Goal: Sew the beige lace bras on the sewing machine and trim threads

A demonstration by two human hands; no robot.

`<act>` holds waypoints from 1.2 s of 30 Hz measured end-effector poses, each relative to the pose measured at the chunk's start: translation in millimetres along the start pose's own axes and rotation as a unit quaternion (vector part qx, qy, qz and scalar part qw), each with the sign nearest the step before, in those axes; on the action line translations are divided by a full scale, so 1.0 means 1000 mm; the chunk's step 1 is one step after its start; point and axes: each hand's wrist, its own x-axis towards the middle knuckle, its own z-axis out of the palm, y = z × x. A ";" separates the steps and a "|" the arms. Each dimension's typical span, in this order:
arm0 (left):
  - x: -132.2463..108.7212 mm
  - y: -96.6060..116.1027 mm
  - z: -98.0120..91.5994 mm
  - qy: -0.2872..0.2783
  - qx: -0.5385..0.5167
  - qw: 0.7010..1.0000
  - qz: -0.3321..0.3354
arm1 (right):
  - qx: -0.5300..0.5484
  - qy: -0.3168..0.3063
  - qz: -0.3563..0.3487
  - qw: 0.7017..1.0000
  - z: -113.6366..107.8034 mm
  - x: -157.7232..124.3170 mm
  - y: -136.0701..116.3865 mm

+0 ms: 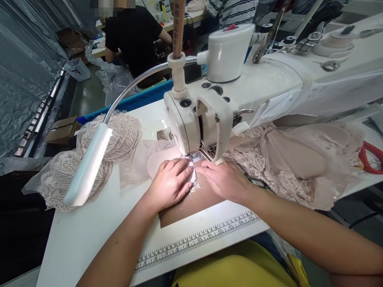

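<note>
A white sewing machine [191,123] stands over the table, its presser foot [196,156] down by a narrow strip of pale, shiny fabric [191,179]. My left hand [172,181] lies flat on this strip, fingers stretched towards the needle area. On the other side, my right hand [223,179] has its fingers drawn together at the fabric's edge close to the foot; its fingertips are partly hidden. Beneath both hands is a brown sheet [185,211]. A pale beige cup piece with lace [157,159] lies left of the foot.
Stacked lace pieces [110,135] lie on the left, under a gooseneck lamp [88,167]. Beige lace garments [287,159] and red-handled scissors [372,157] are at right. A printed ruler [197,241] runs along the front edge. A person in black [131,36] sits beyond.
</note>
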 end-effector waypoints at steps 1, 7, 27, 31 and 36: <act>0.000 0.000 0.001 -0.001 -0.001 1.000 0.001 | 0.010 0.002 -0.009 1.000 0.000 -0.001 0.001; -0.001 -0.001 0.003 0.000 -0.010 1.000 -0.001 | 0.044 -0.005 -0.061 0.997 0.002 -0.005 0.002; 0.003 0.003 -0.003 0.004 -0.003 1.000 -0.015 | 0.005 -0.007 -0.086 0.996 0.005 -0.006 0.001; 0.004 0.007 -0.004 -0.003 0.011 1.000 -0.019 | 0.009 -0.006 -0.085 0.996 0.005 -0.006 0.003; 0.003 0.006 -0.002 -0.007 0.014 1.000 -0.022 | 0.008 -0.012 -0.079 0.997 0.005 -0.006 0.003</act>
